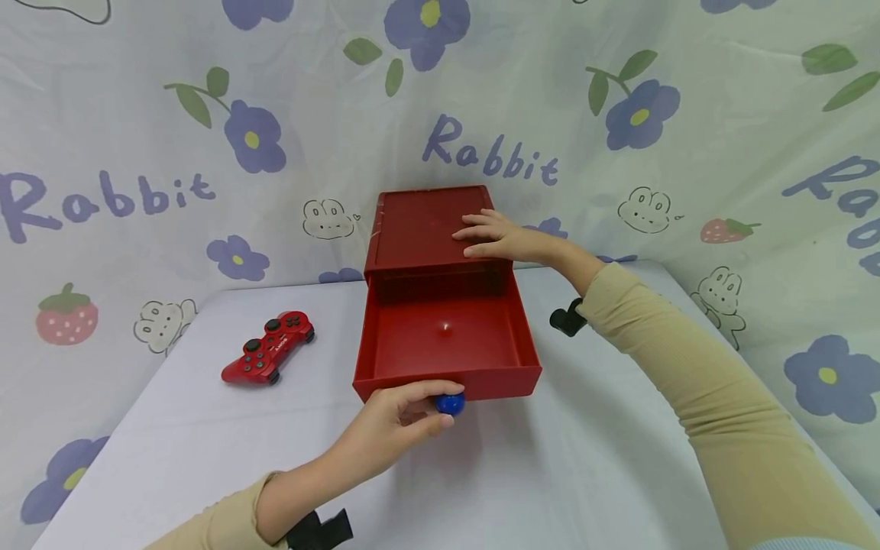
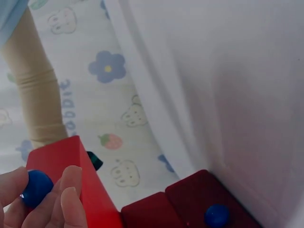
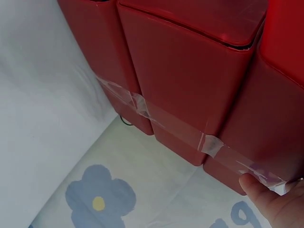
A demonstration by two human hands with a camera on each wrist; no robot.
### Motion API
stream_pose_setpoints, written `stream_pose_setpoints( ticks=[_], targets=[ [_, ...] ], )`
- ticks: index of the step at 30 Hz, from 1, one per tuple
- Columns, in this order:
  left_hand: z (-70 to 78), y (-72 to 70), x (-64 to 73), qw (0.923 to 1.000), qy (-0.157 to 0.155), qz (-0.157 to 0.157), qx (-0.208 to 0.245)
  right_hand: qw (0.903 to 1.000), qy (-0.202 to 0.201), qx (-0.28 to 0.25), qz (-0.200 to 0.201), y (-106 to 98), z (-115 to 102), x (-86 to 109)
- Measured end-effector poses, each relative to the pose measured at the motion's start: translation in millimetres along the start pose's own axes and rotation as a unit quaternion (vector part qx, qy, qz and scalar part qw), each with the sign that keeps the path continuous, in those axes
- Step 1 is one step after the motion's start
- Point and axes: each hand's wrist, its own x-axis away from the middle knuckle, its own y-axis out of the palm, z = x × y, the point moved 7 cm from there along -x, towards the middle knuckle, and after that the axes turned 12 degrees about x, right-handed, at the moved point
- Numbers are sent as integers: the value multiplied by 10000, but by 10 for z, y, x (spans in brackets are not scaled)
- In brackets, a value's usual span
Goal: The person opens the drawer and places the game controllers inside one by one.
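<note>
Blue knob [image 1: 450,404] on front of red drawer [image 1: 412,347]. Left hand [image 1: 393,428] pinches knob between its fingertips. Drawer just past grip, pulled out. Red chest [image 1: 419,229] past drawer, in way between grip and back cloth [image 1: 509,84] with flowers, rabbits. Right hand [image 1: 500,238] past grip, on chest top, fingers loose. Clear tape [image 3: 175,129] along chest side. Other knob [image 2: 217,216] on darker front, apart from grip. Red game pad [image 1: 271,348] left of grip, well apart. White table [image 1: 179,443] under grip.

Red game controller [image 1: 268,349], white tabletop [image 1: 172,443] beneath it, pale backdrop [image 1: 522,69] with purple flowers [image 1: 254,139]
</note>
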Motion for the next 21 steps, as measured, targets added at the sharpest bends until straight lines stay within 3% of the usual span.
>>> stream_pose_setpoints(
  ticks=[7,10,15,21],
  targets=[
    [59,-24,31,9999,10,101,-125,10000,-17,-20,-53,-21,-147,85],
    [113,-78,72,9990,-80,236,-374,9999,-31,-101,-74,-40,-239,132],
    [260,-222,161,9953,-191,480,-820,10000,6,-47,-41,-28,-162,85],
    [527,-450,295,9856,301,1072,-1276,9999,-110,38,67,-14,-53,26]
  ],
)
